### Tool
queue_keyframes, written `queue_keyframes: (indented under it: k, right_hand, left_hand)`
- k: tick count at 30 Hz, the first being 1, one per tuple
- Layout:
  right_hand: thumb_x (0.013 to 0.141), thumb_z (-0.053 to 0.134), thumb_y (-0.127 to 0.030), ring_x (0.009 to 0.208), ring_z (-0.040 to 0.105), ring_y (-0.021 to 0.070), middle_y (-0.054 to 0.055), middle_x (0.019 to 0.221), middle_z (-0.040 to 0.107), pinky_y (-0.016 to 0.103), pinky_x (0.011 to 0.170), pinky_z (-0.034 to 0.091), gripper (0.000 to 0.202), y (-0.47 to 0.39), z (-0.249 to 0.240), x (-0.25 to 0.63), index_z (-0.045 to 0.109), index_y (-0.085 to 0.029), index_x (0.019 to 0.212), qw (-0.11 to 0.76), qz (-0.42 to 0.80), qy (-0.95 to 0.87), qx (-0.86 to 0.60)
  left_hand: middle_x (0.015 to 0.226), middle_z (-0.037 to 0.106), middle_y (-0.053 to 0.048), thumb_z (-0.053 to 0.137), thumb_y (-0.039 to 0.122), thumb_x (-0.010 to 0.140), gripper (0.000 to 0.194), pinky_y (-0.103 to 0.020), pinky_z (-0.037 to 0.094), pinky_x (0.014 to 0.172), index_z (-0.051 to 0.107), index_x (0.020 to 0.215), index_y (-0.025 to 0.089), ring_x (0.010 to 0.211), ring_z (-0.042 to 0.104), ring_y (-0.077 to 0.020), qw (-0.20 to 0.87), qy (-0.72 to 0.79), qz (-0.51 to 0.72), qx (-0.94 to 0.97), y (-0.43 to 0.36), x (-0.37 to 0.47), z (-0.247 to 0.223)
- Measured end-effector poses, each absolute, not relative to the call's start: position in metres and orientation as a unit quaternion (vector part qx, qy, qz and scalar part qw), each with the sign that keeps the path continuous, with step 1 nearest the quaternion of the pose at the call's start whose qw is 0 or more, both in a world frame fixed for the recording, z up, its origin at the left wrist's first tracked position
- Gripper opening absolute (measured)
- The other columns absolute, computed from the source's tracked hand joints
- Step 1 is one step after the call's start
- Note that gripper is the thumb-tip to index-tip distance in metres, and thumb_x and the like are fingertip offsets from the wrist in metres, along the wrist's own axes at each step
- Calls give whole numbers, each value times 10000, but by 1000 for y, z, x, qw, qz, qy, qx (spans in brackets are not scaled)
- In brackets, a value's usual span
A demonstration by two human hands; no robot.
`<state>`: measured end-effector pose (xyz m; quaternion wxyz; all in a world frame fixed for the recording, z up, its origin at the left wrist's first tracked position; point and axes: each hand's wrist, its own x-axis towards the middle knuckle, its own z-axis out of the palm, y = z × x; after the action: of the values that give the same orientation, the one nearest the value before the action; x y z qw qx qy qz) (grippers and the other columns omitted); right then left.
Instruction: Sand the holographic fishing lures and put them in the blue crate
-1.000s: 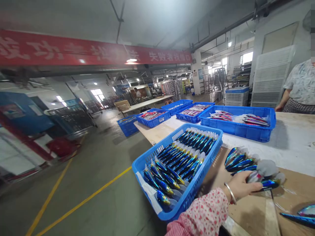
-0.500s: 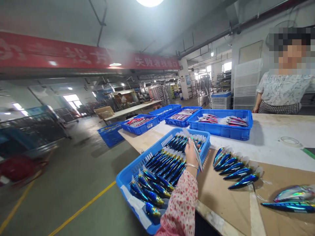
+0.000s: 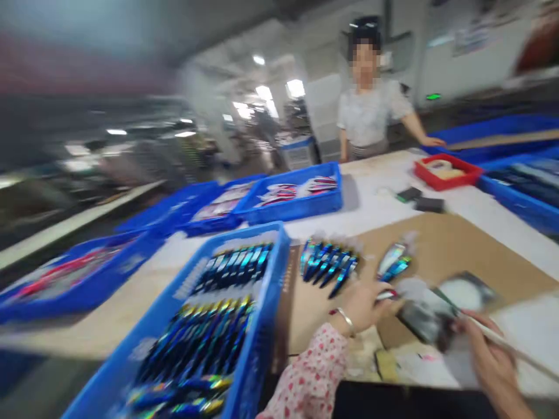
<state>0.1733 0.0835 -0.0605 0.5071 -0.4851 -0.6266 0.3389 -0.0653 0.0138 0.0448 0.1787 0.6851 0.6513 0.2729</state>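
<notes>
My left hand point(image 3: 364, 305), below a patterned sleeve and bracelet, is closed on a fish-shaped lure point(image 3: 386, 295) with a red and silver end, over the cardboard point(image 3: 441, 244). My right hand point(image 3: 489, 349) grips a thin brush point(image 3: 506, 340) at the lower right, its tip near a dark, blurred block. Between the hands lies a clear plastic piece. A row of blue lures point(image 3: 329, 265) rests on the cardboard, and two more lures point(image 3: 394, 261) lie just beyond my left hand. Rows of blue lures fill the light blue basket point(image 3: 264, 326) to the left.
Blue trays point(image 3: 297, 206) with red and white lures stand behind and left of the basket. A red tray point(image 3: 448, 181) and another blue tray point(image 3: 502, 189) are at the right. Across the table stands a person point(image 3: 369, 113), one hand on the far edge.
The view has swung right. My left hand has left the area over the basket and is now over the cardboard, still with a lure. My right hand with the brush has come into view.
</notes>
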Motion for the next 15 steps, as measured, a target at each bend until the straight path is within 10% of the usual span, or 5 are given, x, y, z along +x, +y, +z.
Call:
queue_keyframes:
  k: [6, 15]
  right_hand:
    - [889, 544, -443, 532, 514, 133, -15, 585, 533, 255, 512, 438, 286, 90, -47, 180, 650, -177, 889, 584, 360, -564, -460]
    - [920, 547, -293, 774, 582, 192, 41, 793, 656, 357, 724, 469, 138, 83, -21, 161, 665, -221, 917, 507, 283, -750, -318]
  left_hand:
    - [1072, 698, -55, 464, 307, 898, 331, -328, 463, 900, 638, 1179, 281, 983, 631, -210, 241, 597, 172, 745, 45, -63, 31]
    - [1068, 725, -59, 436, 383, 895, 343, -341, 482, 906, 689, 1086, 253, 986, 656, -229, 258, 590, 124, 755, 64, -57, 27]
